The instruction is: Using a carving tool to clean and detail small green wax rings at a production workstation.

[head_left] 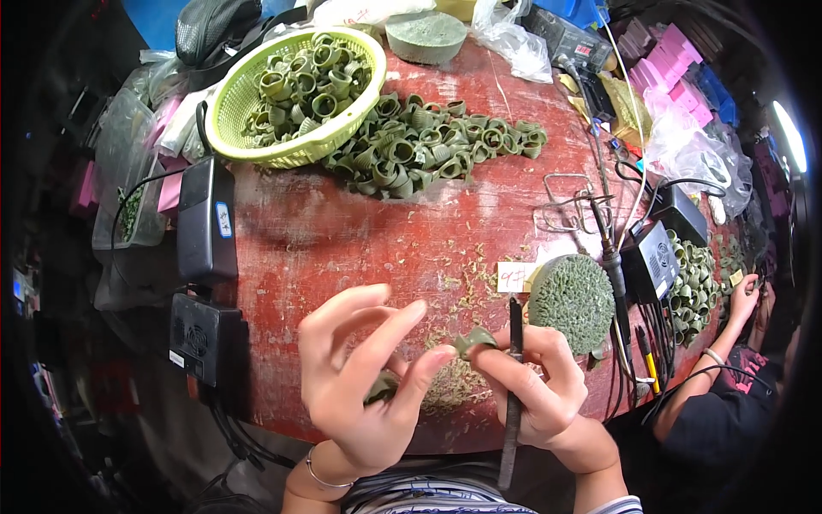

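Note:
A small green wax-like ring is pinched between the thumb and fingers of my right hand. That hand also holds a thin dark flat file, which stands nearly upright between its fingers. My left hand has its fingers raised and curved, with the thumb tip at the ring's left side. A second green ring shows partly inside the left palm, mostly hidden by the fingers. Beneath both hands, greenish shavings lie scattered on the red tabletop.
A yellow-green basket of rings stands far left beside a heap of rings. A round green textured block sits right, near a wire stand. Black boxes line the left edge. A co-worker's arm reaches in at right.

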`<state>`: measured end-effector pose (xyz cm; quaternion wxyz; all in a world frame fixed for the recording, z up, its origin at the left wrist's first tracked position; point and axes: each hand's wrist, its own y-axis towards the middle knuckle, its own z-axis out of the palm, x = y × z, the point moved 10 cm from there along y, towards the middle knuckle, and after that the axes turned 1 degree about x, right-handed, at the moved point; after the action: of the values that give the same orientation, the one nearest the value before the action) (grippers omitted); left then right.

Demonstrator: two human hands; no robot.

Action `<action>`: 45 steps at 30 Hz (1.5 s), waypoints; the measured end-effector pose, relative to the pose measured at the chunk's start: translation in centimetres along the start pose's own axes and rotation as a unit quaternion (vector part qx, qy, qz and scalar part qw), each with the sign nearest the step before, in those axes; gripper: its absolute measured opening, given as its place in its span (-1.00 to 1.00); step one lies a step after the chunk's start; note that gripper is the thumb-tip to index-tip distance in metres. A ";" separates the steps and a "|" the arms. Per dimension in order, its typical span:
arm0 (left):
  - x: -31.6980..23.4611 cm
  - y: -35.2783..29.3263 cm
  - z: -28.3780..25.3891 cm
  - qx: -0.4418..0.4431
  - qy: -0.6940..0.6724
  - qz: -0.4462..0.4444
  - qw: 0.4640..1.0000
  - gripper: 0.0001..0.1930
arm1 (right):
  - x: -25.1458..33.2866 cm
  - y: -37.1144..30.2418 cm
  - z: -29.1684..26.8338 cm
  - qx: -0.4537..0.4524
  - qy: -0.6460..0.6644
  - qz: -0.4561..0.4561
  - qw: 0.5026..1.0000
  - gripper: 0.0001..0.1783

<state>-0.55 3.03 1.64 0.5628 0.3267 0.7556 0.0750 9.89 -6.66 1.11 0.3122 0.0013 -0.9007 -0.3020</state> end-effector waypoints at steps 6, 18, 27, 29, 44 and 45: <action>0.9 -0.6 2.0 0.095 -0.072 -0.037 0.992 -0.72 | -0.1 -0.3 -0.2 -0.007 -0.040 -0.005 0.999 -0.64; 4.4 -1.4 1.6 0.062 -0.339 -0.267 0.900 -0.87 | 1.3 1.8 0.7 0.069 0.073 -0.037 0.994 -0.50; 6.6 -2.4 2.3 0.033 -0.553 -0.372 0.745 -0.79 | -14.3 13.5 1.1 0.030 -0.217 0.159 0.963 -0.71; 6.8 -2.8 2.9 0.048 -0.566 -0.384 0.728 -0.76 | -18.4 14.2 0.8 -0.015 -0.287 0.202 0.936 -0.62; 6.8 -2.8 3.0 0.033 -0.728 -0.368 0.577 -0.55 | -8.2 7.0 6.1 0.140 0.098 0.191 0.967 -0.74; 6.5 -2.4 2.8 0.020 -0.733 -0.358 0.579 -0.55 | -7.6 6.6 4.8 0.132 0.115 0.199 0.964 -0.74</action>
<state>-0.04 4.24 -5.75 0.8995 -0.0148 0.1432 -0.4125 14.50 2.74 -2.54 0.4645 -0.1020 -0.8728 -0.1102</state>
